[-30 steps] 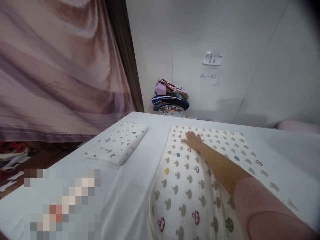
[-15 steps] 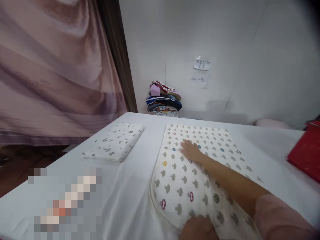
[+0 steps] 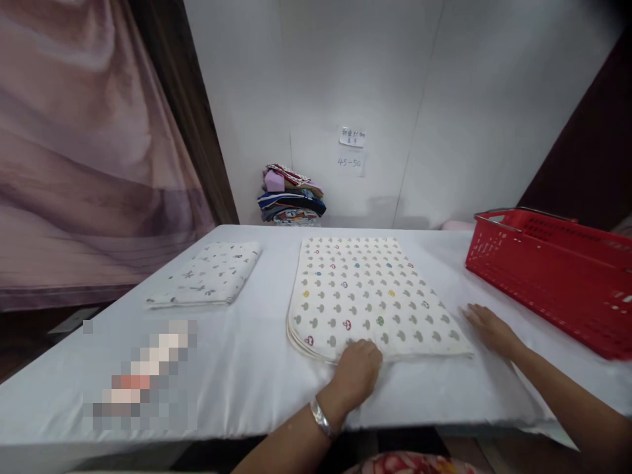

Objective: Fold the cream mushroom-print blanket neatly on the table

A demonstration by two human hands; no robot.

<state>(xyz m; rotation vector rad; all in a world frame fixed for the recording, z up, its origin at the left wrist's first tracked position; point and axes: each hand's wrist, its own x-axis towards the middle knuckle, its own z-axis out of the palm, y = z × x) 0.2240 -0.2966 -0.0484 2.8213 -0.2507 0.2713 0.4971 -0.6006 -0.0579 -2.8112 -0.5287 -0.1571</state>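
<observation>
Meeting left grip [image 3: 358, 372] at near edge — mushroom cloth [image 3: 368, 299]

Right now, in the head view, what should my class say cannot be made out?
- Head view: the left hand's fingertips, hidden by its own knuckles at the mushroom-print cloth's near edge; its grip cannot be told.
- Head view: the red basket's floor, hidden by its near wall; its right end, cut off by the picture's edge.
- Head view: whatever the pixelated patch covers.
- Head view: what supports the folded stack, hidden by the table.

Matt cloth [image 3: 365, 304]; basket [image 3: 548, 283] probably plastic.
</observation>
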